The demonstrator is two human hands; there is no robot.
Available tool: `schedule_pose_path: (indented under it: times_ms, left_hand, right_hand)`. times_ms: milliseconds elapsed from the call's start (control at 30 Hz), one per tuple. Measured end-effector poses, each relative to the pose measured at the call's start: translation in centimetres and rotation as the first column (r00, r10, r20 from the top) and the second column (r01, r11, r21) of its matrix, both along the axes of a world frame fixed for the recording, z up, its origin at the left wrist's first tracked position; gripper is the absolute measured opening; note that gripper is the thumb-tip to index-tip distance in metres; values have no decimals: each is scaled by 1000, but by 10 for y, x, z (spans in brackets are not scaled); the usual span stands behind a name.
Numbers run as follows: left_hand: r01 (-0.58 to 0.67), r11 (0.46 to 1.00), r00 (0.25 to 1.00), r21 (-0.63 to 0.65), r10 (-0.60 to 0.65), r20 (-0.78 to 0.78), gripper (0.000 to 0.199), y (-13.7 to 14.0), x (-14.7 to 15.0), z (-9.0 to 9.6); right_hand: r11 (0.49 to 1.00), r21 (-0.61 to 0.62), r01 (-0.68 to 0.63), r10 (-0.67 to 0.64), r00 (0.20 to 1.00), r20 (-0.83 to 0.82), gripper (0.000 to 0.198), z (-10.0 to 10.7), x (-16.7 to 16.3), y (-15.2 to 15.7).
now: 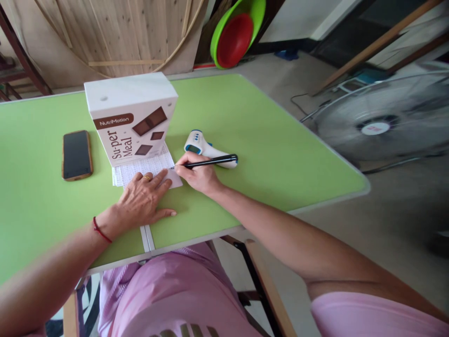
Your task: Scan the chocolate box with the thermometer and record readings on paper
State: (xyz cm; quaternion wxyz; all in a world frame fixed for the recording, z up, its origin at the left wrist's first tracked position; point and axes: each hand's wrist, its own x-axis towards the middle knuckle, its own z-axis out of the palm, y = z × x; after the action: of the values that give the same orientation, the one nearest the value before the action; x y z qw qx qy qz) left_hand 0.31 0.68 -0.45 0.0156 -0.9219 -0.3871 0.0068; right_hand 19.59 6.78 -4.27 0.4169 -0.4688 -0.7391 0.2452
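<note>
A black pen (213, 160) is pinched in my right hand (199, 173), its tip down at the sheets of paper (147, 164). Dense handwriting covers much of the top sheet. My left hand (146, 197) lies flat with fingers spread, pressing the lower part of the paper; a ring and a red bracelet show on it. Behind the paper stands a white NutriMotion box (131, 117), upright, hiding the paper's far part. Just beyond my right hand a white and blue infrared thermometer (199, 143) lies on the table, partly covered by the pen.
Left of the box, a smartphone (76, 154) in a brown case lies on the green folding table (266, 140). A large floor fan (379, 124) stands off the table's right side. Green and red basins (235, 40) lean behind the far edge.
</note>
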Motion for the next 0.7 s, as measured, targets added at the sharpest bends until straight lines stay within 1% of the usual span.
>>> schedule_pose_path:
  times_ms: [433,567,700]
  left_hand:
    - [8,1000,1000,1,-8,0,73,0,-1,-1]
    - [9,1000,1000,13,-9,3,73,0,-2,-1]
    - [10,1000,1000,11,-10,-6,73,1,-2,-1]
  right_hand:
    - [1000,-7,-24,24,1000,-8,13,-2,2,1]
    - [1000,14,9,-10,1000,10,13,-2,2,2]
    - [999,43,0,0,1000,-4,13,-2,1,2]
